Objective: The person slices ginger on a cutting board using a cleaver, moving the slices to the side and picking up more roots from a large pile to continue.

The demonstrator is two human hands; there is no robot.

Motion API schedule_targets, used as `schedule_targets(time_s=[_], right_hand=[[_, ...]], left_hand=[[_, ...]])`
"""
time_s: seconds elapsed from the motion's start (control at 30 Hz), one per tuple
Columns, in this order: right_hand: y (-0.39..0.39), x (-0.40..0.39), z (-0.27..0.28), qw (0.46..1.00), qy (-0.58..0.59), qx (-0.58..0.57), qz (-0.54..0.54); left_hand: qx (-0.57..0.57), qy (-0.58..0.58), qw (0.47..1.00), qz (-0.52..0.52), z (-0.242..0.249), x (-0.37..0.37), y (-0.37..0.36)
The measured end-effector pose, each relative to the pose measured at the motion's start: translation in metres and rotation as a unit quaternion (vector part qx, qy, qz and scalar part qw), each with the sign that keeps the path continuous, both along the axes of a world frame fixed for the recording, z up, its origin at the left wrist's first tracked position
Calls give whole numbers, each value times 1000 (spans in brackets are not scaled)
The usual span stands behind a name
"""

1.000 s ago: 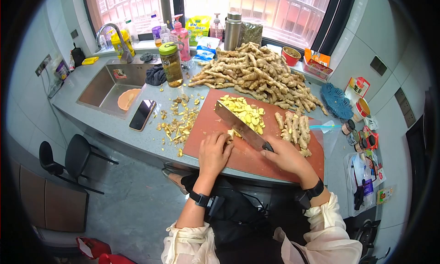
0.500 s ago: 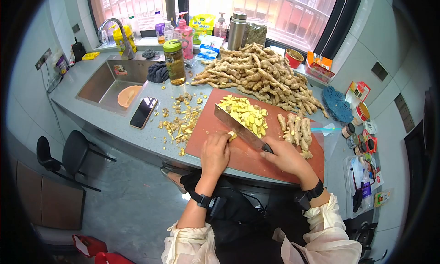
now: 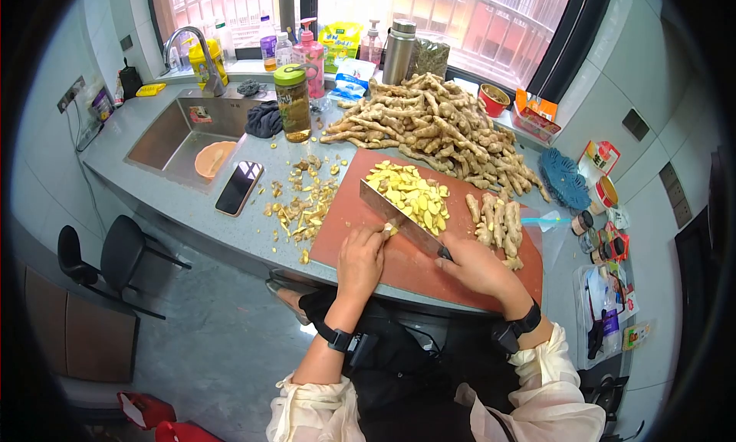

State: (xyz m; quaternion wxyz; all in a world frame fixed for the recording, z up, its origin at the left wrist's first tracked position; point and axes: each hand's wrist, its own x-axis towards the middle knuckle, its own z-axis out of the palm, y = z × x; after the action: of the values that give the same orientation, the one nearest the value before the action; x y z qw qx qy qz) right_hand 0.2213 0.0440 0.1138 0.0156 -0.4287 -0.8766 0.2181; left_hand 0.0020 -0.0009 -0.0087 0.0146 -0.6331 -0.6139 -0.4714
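My right hand (image 3: 477,264) is closed round the dark handle of a cleaver (image 3: 402,218), whose broad blade slants up to the left over the reddish-brown cutting board (image 3: 452,277). With curled fingers, my left hand (image 3: 360,256) holds a small piece of ginger (image 3: 390,230) against the near side of the blade. Just beyond the blade lies a heap of yellow ginger slices (image 3: 414,193). Several whole ginger roots (image 3: 497,223) rest on the board's right side. Behind the board rises a large pile of unpeeled ginger (image 3: 437,120).
Ginger scraps (image 3: 303,200) are scattered left of the board, near a phone (image 3: 240,187). A green-lidded bottle (image 3: 294,108) stands by the sink (image 3: 157,139), which contains an orange bowl (image 3: 215,160). Small jars (image 3: 589,239), a blue dish (image 3: 563,175) and a plastic bag (image 3: 548,235) line the right.
Both hands, the cleaver and the ginger piece stay in nearly the same place. The view has shifted very slightly.
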Motion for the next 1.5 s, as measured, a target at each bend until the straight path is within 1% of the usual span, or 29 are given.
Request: schedule_targets(time_s=[0.03,0.13,0.27,0.37,0.5,0.6,0.67,0.73,0.77,0.83,0.93,1.07,1.27,1.33,1.43,1.5], right_hand=[[0,-2,2,1000,-19,-3,-1],[3,-8,5,1000,-30,-6,6],[12,-16,-1,1000,-20,3,17],[21,-35,-3,999,-34,-21,4],[44,-62,-22,1000,-9,0,28],[53,-73,-23,999,-7,11,38],[49,-71,-23,999,-11,10,37],[40,-62,-21,999,26,13,32],[35,-56,-18,999,26,16,34],[19,-45,-5,1000,-23,-8,14],[8,-19,-2,999,-33,10,24],[12,-19,-3,999,-48,-7,12],[37,-62,-32,1000,9,0,7],[43,-69,-39,999,21,28,20],[37,-59,-35,998,57,-1,-1],[25,-42,-24,999,45,-5,-2]], left_hand=[[-4,-1,1000,0,0,0,0],[-9,-5,1000,2,3,0,0],[-5,-13,1000,-2,2,-1,1],[6,-20,1000,-6,1,-2,1],[9,-19,1000,-6,2,-1,1],[13,-15,1000,-1,2,-1,2],[14,-11,1000,3,1,0,0],[-11,-18,1000,1,2,-2,0],[-7,-18,1000,3,2,-2,1],[-11,-27,1000,4,3,0,0],[-12,-24,1000,5,1,-1,1],[0,-17,1000,2,2,-1,3],[-5,-9,1000,0,2,-1,-2],[-5,-5,1000,1,1,-1,-2],[7,-25,1000,-4,1,0,-2],[5,-25,1000,-1,2,-1,-3]])
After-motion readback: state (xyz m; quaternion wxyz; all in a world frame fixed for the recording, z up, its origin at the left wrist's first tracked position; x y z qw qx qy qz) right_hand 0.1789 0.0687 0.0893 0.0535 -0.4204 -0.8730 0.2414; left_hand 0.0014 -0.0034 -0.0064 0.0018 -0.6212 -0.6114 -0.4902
